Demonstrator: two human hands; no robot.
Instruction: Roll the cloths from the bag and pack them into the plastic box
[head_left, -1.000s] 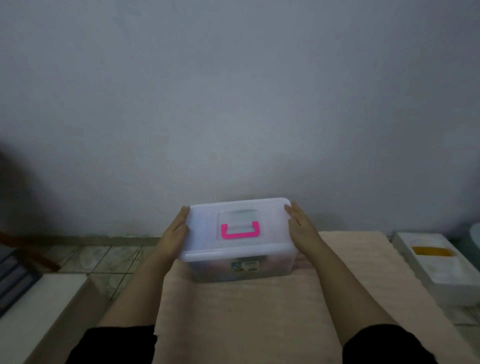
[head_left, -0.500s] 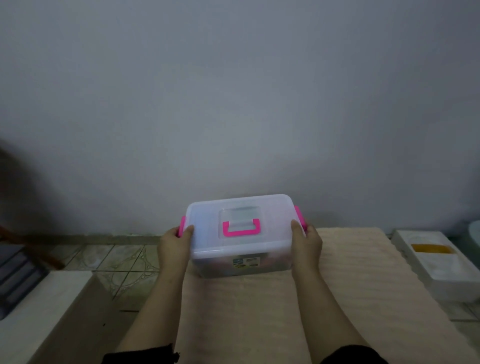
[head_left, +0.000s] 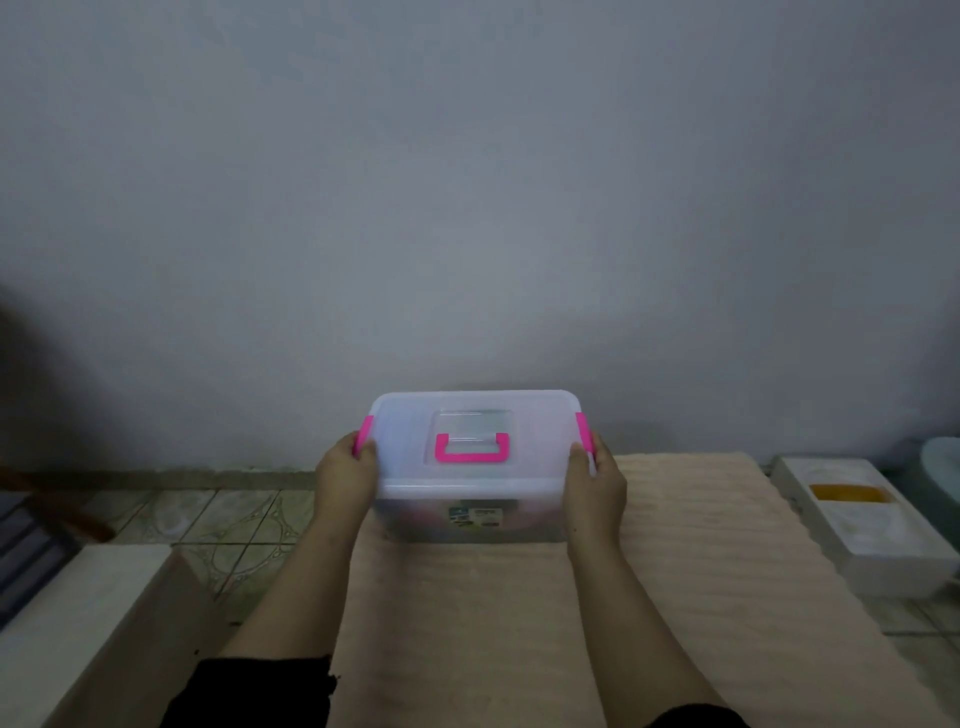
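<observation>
Firmly, your left hand (head_left: 345, 475) and right hand (head_left: 597, 483) grip the ends of the lidded plastic box (head_left: 475, 467), fingers curled at its pink latches (head_left: 365, 434), on the beige mat (head_left: 623, 597). Below the pink handle (head_left: 471, 453), a front label (head_left: 475, 517) is too blurred to read.
</observation>
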